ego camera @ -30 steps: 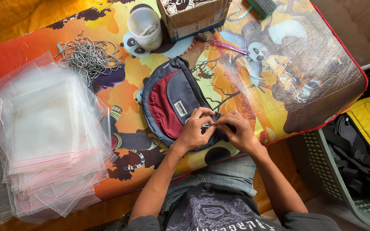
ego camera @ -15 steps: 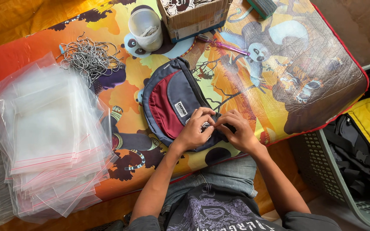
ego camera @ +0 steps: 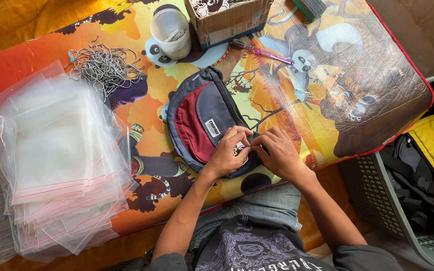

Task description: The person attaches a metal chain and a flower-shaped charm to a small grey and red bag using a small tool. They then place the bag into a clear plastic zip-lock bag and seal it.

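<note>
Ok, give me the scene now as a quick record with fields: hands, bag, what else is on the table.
left hand: on the waist bag's near end
right hand: beside it, fingertips meeting the left's
waist bag: navy and maroon, flat on the table
left side: stack of clear zip bags
far side: ball chains, cup, box, pink comb

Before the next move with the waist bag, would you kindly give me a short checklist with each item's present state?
1. Both hands on the bag: left hand and right hand grip the near end of the waist bag. Ok.
2. Bag lying flat on the table: ok.
3. What the fingertips pinch: hidden, cannot tell.
4. Plastic bags stacked at the left: ok.
5. Pile of ball chains on the table: ok.
6. Cup upright: ok.
</note>
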